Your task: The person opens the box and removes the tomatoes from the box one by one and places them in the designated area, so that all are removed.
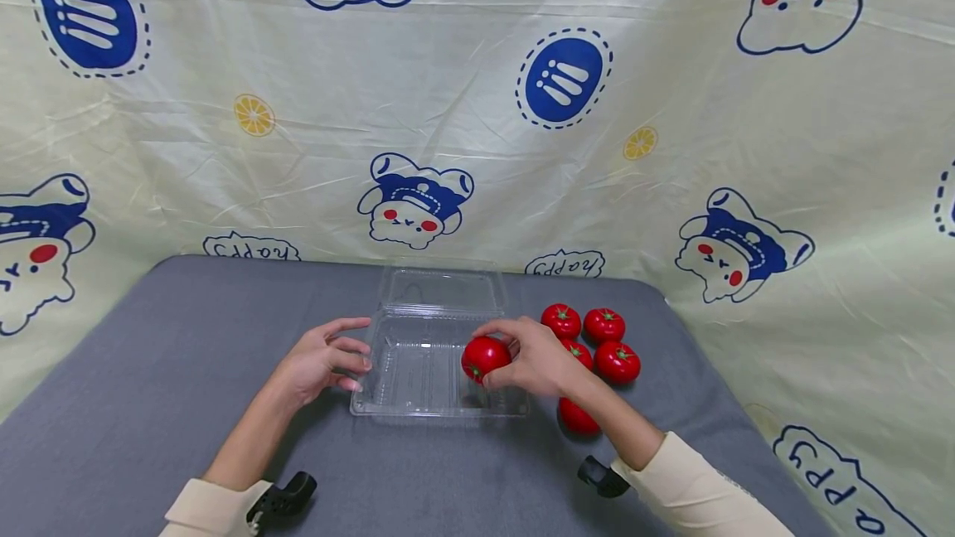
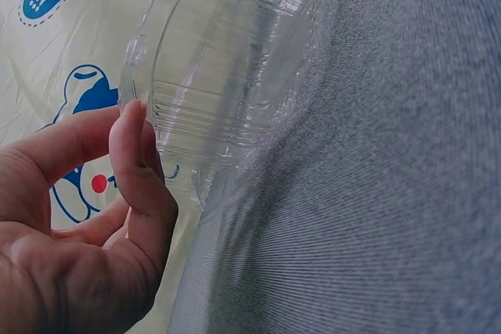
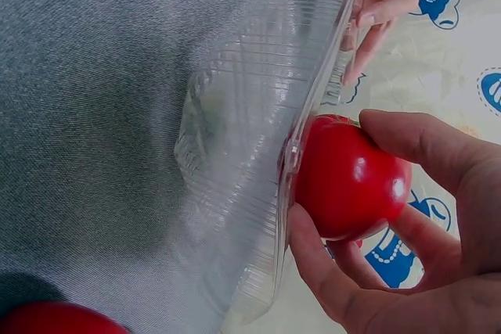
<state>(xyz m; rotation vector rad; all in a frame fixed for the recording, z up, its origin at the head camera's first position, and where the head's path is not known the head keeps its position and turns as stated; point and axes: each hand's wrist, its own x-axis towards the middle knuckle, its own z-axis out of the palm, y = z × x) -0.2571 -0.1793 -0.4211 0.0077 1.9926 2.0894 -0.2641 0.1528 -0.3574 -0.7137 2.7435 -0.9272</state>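
Observation:
In the head view, my right hand [image 1: 539, 355] holds a red tomato [image 1: 483, 359] over the right part of a clear plastic clamshell box [image 1: 406, 414]. The right wrist view shows thumb and fingers curled round this tomato [image 3: 352, 181] beside the box's rim [image 3: 291, 158]. The box lies with its lid [image 1: 443, 288] folded back, away from me. My left hand [image 1: 324, 361] is at the box's left edge, its fingers loosely bent and apart. Up close in the left wrist view, its fingertips meet or nearly meet the rim; contact is hard to tell.
Several more red tomatoes [image 1: 618, 363] sit on the grey cloth-covered table [image 1: 462, 479] right of the box, partly behind my right hand and forearm. A printed curtain [image 1: 477, 106] hangs behind the table's far edge.

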